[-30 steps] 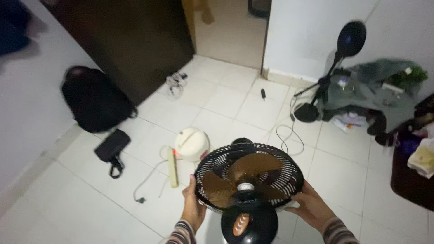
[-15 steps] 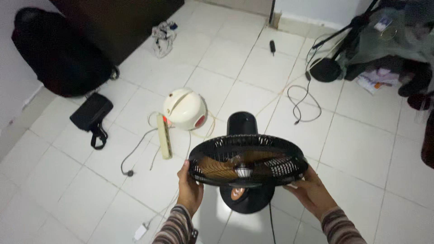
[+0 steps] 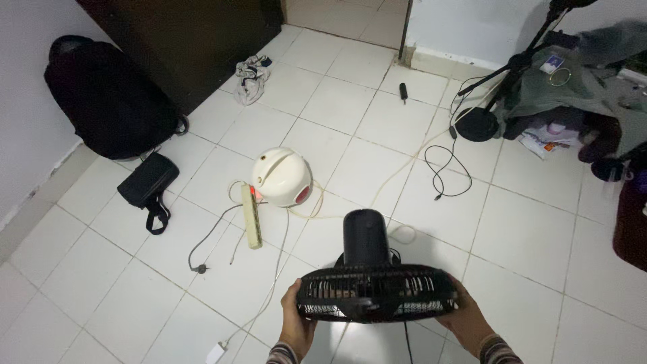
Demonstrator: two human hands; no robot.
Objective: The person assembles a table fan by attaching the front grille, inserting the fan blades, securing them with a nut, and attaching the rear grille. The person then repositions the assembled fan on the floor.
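Now the left hand (image 3: 296, 325) and right hand (image 3: 465, 322) each clasp a rim side of the black fan (image 3: 375, 300), held edge-on above the tiled floor (image 3: 526, 229); its guard looks on, nothing apart; the cream dome appliance (image 3: 282, 176) and power strip (image 3: 253, 224) lie beyond

My wrists run off the bottom edge, the fan guard (image 3: 375, 302) hides my right fingers, and its blades sit unseen edge-on.

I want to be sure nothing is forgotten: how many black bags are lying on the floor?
2. A large black backpack leans at the left wall beside the dark door. A small black pouch with a strap lies on the tiles just in front of it. Others may be hidden under the clothes pile.
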